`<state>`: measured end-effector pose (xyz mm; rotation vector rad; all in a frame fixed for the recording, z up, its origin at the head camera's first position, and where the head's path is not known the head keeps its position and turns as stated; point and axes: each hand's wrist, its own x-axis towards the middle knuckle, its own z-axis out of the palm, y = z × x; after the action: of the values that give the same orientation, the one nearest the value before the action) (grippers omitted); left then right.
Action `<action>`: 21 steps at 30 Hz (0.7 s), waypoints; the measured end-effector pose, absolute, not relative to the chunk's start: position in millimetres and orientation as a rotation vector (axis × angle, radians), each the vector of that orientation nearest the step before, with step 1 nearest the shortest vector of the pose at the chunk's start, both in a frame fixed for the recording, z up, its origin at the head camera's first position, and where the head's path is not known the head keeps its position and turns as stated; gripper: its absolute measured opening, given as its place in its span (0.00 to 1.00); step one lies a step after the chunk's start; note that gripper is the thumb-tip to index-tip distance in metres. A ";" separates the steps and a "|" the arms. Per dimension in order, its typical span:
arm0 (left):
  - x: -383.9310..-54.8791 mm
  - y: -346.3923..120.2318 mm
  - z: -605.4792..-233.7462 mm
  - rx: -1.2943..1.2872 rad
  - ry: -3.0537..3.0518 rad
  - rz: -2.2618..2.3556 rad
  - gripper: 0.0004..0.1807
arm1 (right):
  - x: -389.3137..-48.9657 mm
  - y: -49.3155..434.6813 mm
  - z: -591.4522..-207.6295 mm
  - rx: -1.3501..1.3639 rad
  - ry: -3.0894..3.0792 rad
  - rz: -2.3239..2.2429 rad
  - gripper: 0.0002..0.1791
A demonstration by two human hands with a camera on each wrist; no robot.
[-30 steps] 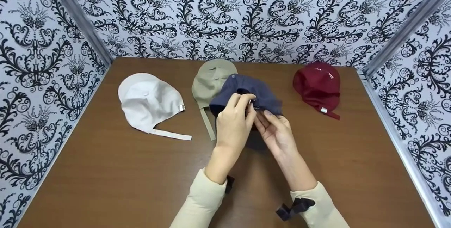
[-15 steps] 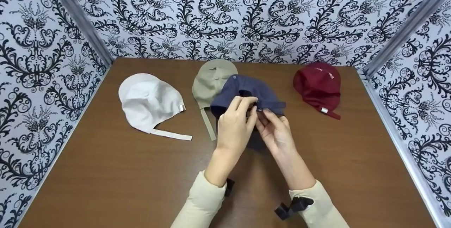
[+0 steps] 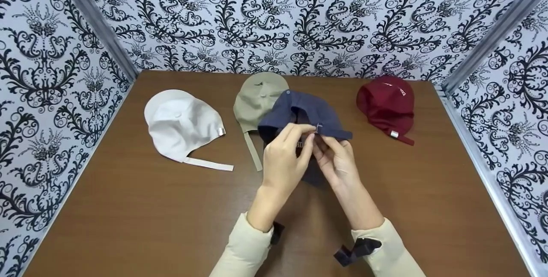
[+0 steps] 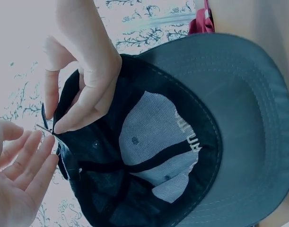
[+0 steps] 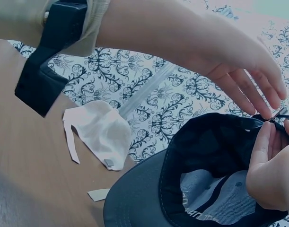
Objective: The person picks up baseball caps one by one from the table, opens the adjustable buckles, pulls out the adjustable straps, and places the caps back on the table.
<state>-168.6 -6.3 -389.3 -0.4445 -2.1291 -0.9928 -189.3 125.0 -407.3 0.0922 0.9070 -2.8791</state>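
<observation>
In the head view, both hands hold a navy baseball cap above the table, its back opening towards me. At the metal buckle of its back strap, my left hand has its thumb and forefinger close together. My right hand pinches the cap's back edge just beside the buckle, and the strap's free end sticks out to the right. The left wrist view shows the cap's dark inside, its brim, and the right hand pinching the edge while left fingertips touch near the buckle.
On the brown table lie a white cap at left, a beige cap partly behind the navy one, and a red cap at right. The white and beige straps hang loose. Patterned walls enclose the table's back and sides.
The navy cap has shifted slightly right and tilted, and its strap end now reaches further right and lower. The left fingers have moved a little right and down, and the buckle now shows.
</observation>
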 end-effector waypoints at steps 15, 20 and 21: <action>-173.2 -14.6 -411.8 -0.312 -2.443 -1.523 0.10 | -189.3 126.8 -407.2 0.109 0.877 -2.904 0.10; -182.3 -16.1 -416.6 -0.321 -2.298 -2.095 0.17 | -188.9 126.6 -406.0 0.145 0.892 -2.898 0.13; -183.7 -16.1 -417.3 -0.306 -2.206 -2.276 0.19 | -188.7 126.5 -405.9 0.152 0.897 -2.898 0.13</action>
<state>-183.7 -16.1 -417.3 -0.3060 -2.2057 -2.2757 -188.7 126.5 -405.9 0.1519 0.8971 -2.8980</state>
